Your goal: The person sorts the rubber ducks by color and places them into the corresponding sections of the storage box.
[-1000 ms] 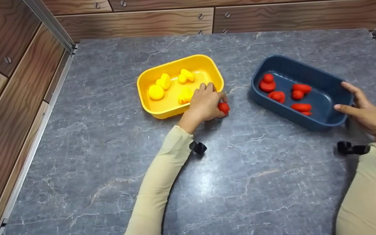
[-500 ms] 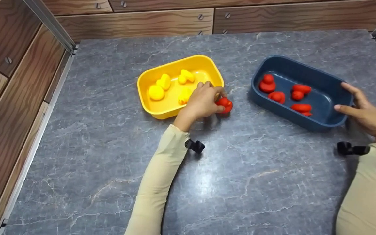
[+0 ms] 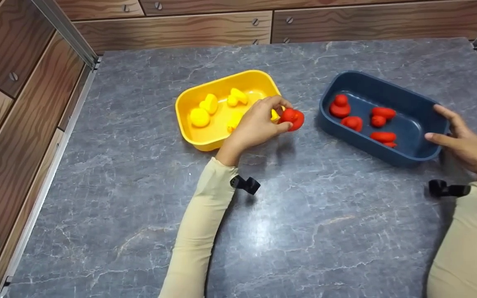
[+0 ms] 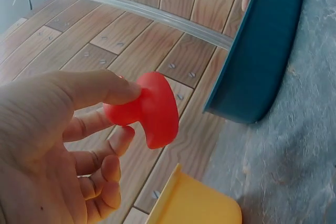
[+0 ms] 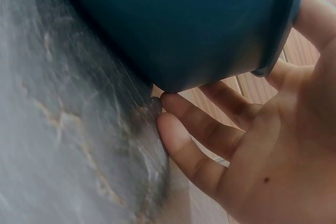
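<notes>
In the head view my left hand [image 3: 259, 122] pinches a red rubber duck [image 3: 291, 120] between thumb and fingers, above the table beside the yellow tub's near right corner. The left wrist view shows this red duck [image 4: 157, 111] gripped by the thumb and forefinger, the other fingers curled below. Several yellow rubber ducks lie in the yellow tub [image 3: 184, 134], partly hidden by that hand. My right hand [image 3: 468, 142] holds the right end of the dark blue tub [image 3: 371, 145], thumb and forefinger over its rim. From the right wrist, other fingers touch the blue tub's underside [image 5: 178, 35].
Several red rubber ducks lie in the blue tub, including an upright one [image 3: 340, 106] at its left end. Both tubs stand on a grey marbled table [image 3: 304, 231]. Wood-patterned panels [image 3: 172, 33] border the back and left sides.
My left hand has lifted the red duck off the table beside the yellow tub and shifted it slightly right and away from me. The right hand and blue tub have stayed in place.
</notes>
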